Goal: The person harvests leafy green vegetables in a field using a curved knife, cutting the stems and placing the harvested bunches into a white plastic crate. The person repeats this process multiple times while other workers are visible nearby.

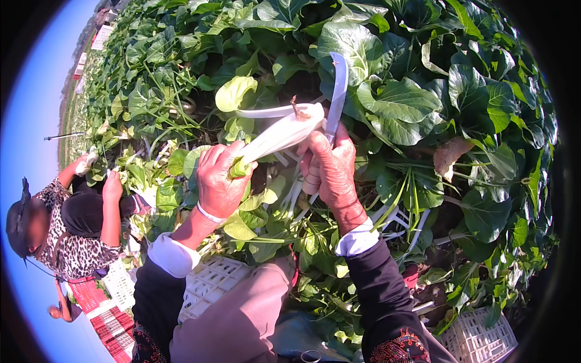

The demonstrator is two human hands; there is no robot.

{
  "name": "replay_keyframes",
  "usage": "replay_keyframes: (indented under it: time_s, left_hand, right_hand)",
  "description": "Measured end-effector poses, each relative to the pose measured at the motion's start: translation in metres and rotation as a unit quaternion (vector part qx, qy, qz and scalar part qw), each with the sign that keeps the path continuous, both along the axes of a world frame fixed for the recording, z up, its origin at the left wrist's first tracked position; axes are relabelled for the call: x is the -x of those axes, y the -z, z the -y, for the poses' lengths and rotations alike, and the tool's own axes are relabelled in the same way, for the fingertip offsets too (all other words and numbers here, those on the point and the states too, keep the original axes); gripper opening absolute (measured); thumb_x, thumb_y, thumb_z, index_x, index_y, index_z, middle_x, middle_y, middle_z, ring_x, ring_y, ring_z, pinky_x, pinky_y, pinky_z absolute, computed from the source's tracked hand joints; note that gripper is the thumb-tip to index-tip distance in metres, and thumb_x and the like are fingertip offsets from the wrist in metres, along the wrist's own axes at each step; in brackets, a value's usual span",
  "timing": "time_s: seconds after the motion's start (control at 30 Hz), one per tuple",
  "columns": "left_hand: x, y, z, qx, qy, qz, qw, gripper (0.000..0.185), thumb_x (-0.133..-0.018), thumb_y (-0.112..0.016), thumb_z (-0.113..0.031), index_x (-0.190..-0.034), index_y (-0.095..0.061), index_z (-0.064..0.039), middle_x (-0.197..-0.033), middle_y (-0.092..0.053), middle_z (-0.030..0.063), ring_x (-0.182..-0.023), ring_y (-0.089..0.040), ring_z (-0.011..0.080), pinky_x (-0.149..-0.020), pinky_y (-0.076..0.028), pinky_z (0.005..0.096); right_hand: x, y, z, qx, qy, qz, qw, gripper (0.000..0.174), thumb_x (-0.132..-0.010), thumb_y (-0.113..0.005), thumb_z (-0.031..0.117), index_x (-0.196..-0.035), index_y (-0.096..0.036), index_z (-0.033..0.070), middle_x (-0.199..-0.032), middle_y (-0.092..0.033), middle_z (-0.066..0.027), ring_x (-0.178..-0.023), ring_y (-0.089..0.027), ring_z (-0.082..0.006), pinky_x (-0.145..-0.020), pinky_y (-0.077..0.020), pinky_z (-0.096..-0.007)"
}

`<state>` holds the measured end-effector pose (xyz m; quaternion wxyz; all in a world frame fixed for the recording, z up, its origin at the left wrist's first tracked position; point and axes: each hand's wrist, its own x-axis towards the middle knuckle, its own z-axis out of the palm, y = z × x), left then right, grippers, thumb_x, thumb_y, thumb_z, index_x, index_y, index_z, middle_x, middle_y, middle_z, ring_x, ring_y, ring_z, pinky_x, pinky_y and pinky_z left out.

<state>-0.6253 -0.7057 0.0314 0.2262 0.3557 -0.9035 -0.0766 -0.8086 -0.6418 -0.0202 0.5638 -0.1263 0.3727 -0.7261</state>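
My left hand (223, 179) grips a bok choy-like leafy vegetable (283, 131) around its green leaf end. Its thick white stalk base points up and to the right, with a brown bit stuck on it. One loose outer stalk with a pale green leaf (236, 94) sticks out to the left. In my right hand (330, 174) is a knife with a curved blade (337, 90), its tip upward. The blade stands right beside the cut base of the vegetable; whether it touches cannot be told. My right fingers hide most of the handle.
Dense leafy plants (399, 100) fill the ground ahead and to the right. White plastic crates (213, 281) lie beside my legs and at the lower right (481, 336). A co-worker in a dark hat (20, 218) crouches at left. Red and white crates (97, 308) are stacked behind.
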Motion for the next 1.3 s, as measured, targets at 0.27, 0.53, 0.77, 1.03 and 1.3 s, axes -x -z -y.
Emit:
replay_keyframes:
  time_s: [0.27,0.53,0.77,1.03,1.3]
  left_hand:
    - [-0.02,0.007,-0.003,0.164,0.083,0.107,0.977,0.057,-0.053,-0.06,-0.006,-0.109,-0.057,0.0,-0.089,-0.052,0.0177,-0.078,-0.052,0.0335,-0.07,-0.041,0.0446]
    - [-0.024,-0.012,-0.033,0.073,0.055,0.053,0.994,0.059,-0.061,-0.079,-0.033,-0.106,-0.058,-0.002,-0.106,-0.049,0.0195,-0.091,-0.049,0.0341,-0.079,-0.039,0.0465]
    - [0.004,-0.025,-0.006,-0.017,0.014,0.143,0.989,0.082,-0.061,-0.079,-0.03,-0.128,-0.042,-0.002,-0.123,-0.046,0.0172,-0.112,-0.046,0.0308,-0.096,-0.035,0.0416]
    - [-0.021,-0.013,0.016,-0.744,-0.007,-0.234,0.626,0.046,-0.086,-0.059,-0.027,-0.117,-0.05,0.005,-0.103,-0.061,0.0115,-0.085,-0.062,0.0166,-0.078,-0.049,0.0287]
    - [-0.028,0.01,0.022,-0.744,-0.129,-0.256,0.604,0.025,-0.084,-0.051,-0.013,-0.1,-0.06,0.004,-0.083,-0.062,0.008,-0.074,-0.061,0.0136,-0.069,-0.05,0.0265]
  right_hand:
    - [-0.016,-0.012,0.0,-0.046,0.034,0.08,0.995,0.052,-0.075,-0.074,0.019,-0.117,-0.048,0.002,-0.076,-0.058,-0.0029,-0.048,-0.05,-0.007,-0.043,-0.0411,-0.0194]
    - [-0.011,-0.007,0.006,-0.042,0.016,0.023,0.999,0.047,-0.073,-0.073,0.013,-0.115,-0.054,0.002,-0.077,-0.059,-0.0024,-0.05,-0.048,-0.005,-0.044,-0.0385,-0.0187]
    - [-0.029,-0.021,0.012,-0.013,-0.026,0.031,0.999,0.055,-0.072,-0.076,0.016,-0.119,-0.05,0.004,-0.08,-0.058,-0.0006,-0.053,-0.048,-0.0038,-0.046,-0.039,-0.0185]
    - [-0.017,-0.002,0.019,-0.004,-0.147,0.078,0.986,0.036,-0.082,-0.067,0.026,-0.107,-0.053,0.006,-0.075,-0.054,-0.0017,-0.052,-0.049,-0.0084,-0.042,-0.0409,-0.0222]
    - [-0.019,0.006,0.019,-0.051,-0.135,0.131,0.981,0.018,-0.084,-0.061,0.019,-0.097,-0.057,0.008,-0.076,-0.059,-0.0013,-0.055,-0.055,-0.0091,-0.043,-0.0422,-0.0217]
